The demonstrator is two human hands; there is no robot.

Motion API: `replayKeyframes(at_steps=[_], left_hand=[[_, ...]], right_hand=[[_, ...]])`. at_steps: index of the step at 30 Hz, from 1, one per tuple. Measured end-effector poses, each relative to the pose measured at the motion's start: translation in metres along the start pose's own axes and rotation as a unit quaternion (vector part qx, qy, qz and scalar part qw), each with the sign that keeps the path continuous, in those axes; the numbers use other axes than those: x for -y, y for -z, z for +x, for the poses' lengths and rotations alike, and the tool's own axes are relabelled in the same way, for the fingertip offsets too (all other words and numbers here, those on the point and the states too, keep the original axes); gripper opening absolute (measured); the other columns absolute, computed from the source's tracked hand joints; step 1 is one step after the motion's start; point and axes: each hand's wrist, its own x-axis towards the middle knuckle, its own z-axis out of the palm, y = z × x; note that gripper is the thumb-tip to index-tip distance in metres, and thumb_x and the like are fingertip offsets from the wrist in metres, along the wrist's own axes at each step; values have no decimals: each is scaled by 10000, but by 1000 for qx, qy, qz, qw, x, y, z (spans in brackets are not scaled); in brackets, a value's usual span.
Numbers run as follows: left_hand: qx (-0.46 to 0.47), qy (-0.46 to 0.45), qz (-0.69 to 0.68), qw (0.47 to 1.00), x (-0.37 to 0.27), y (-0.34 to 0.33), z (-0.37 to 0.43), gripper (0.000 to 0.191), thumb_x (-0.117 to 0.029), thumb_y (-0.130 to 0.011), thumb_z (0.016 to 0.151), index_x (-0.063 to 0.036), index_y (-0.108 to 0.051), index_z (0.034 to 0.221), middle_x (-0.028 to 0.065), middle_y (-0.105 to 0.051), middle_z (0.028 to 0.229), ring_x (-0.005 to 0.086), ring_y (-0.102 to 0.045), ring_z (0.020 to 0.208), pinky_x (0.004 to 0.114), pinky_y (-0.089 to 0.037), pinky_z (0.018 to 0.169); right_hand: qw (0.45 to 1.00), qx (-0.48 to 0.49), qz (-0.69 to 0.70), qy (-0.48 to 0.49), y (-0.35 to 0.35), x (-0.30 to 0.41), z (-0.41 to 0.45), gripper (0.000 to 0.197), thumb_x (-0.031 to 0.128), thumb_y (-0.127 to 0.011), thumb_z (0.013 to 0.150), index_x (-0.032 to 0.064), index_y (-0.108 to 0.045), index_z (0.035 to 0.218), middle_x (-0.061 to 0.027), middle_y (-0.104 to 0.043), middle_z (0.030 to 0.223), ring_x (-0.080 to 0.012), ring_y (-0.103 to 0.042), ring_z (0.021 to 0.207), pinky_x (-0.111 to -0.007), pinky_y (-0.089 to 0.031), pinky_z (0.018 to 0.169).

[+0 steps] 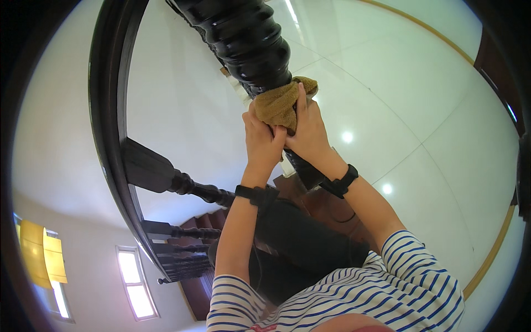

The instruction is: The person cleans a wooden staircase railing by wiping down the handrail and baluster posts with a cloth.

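Observation:
A brown terry cloth [278,103] is wrapped around a narrow part of a dark, glossy turned newel post [249,45]. My left hand [262,133] grips the cloth from the left side of the post. On the right, my right hand [309,128] presses the same cloth, its index finger stretched along it. Above the cloth the post swells into spiral-carved ridges. Its lower shaft [305,168] shows below my hands and between my wrists. Both wrists wear black bands.
A dark curved handrail [110,124] with turned balusters [186,182] runs down the left. Brown stairs [207,220] descend behind it. Glossy white floor tiles [398,103] spread to the right. A window [135,282] and a yellow lamp shade [41,251] show at lower left.

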Motion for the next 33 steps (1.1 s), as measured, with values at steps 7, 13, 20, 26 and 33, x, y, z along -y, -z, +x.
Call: replayKeyframes(at_steps=[7, 13, 20, 26, 33], left_hand=[[105, 65, 28, 992, -4, 12, -15, 618, -329, -552, 791, -13, -333, 1275, 244, -459, 1088, 428, -535, 924, 455, -456, 789], [139, 102, 99, 980, -5, 4, -22, 672, -392, -531, 793, 49, -329, 1257, 279, -489, 1087, 437, -556, 890, 452, -472, 770], [183, 189, 138, 955, -33, 16, -31, 671, -402, -545, 797, 134, -361, 1155, 316, -550, 1015, 455, -579, 865, 446, -483, 764], [244, 194, -27, 950, -53, 39, -34, 583, -286, -594, 801, 102, -396, 1188, 315, -582, 997, 442, -582, 900, 450, -467, 780], [-87, 8, 74, 993, -53, 39, 11, 584, -225, -612, 780, 26, -400, 1264, 235, -472, 1115, 399, -487, 1014, 410, -404, 903]], right_hand=[[999, 7, -41, 11, 7, -2, -22, 973, 274, -722, 701, -4, -137, 1426, -248, -453, 1075, -388, -454, 947, -427, -410, 833], [999, 9, -45, 7, 12, -3, -40, 930, 286, -710, 706, -12, -180, 1410, -293, -432, 1141, -437, -432, 1058, -456, -403, 908], [993, 43, 69, -84, 16, -1, -70, 930, 248, -693, 740, -19, -122, 1424, -289, -429, 1168, -438, -430, 1080, -449, -362, 951], [986, 23, 141, -83, 30, 3, -59, 1079, 253, -758, 688, -12, -27, 1436, -299, -314, 1317, -429, -356, 1206, -438, -310, 1015], [990, 27, 140, 20, 37, -2, 46, 1157, 317, -817, 614, 27, -56, 1435, -268, -326, 1352, -408, -361, 1250, -418, -341, 1017]])
